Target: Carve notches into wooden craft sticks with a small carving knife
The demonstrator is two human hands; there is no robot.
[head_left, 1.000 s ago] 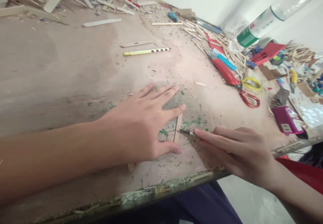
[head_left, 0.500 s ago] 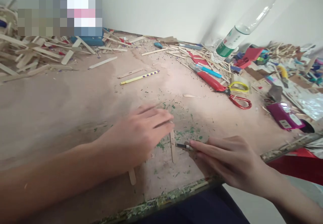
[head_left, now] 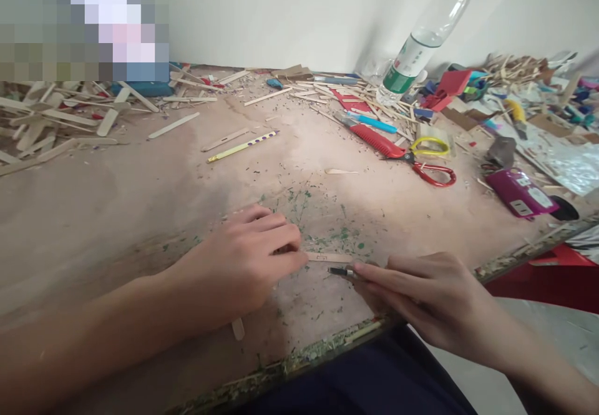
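Observation:
Between the thumb and fingers of my left hand (head_left: pixel 255 256) is one end of a flat wooden craft stick (head_left: pixel 332 257). The stick points to the right, low over the table, with a small rectangular outline marked on it. My right hand (head_left: pixel 421 287) is closed round a craft knife (head_left: pixel 344 271), whose dark blade points left just below the stick, apart from it as far as I can see. Part of another craft stick (head_left: pixel 238 329) shows under my left wrist. Green flecks (head_left: pixel 344 234) are scattered on the wood beyond the stick.
A yellow pencil (head_left: pixel 243 146) lies farther back. Red-handled scissors (head_left: pixel 433 162), a blue pen (head_left: pixel 372 122) and a purple sharpener-like box (head_left: pixel 521 193) lie to the right. Behind stands a water bottle (head_left: pixel 407 59). Loose sticks (head_left: pixel 47 112) pile up at left; the table's rough edge (head_left: pixel 299 365) is near me.
The craft stick has turned from pointing toward me to lying sideways, pointing right. My left hand has shifted down and left in view. My right hand keeps the knife in about the same place.

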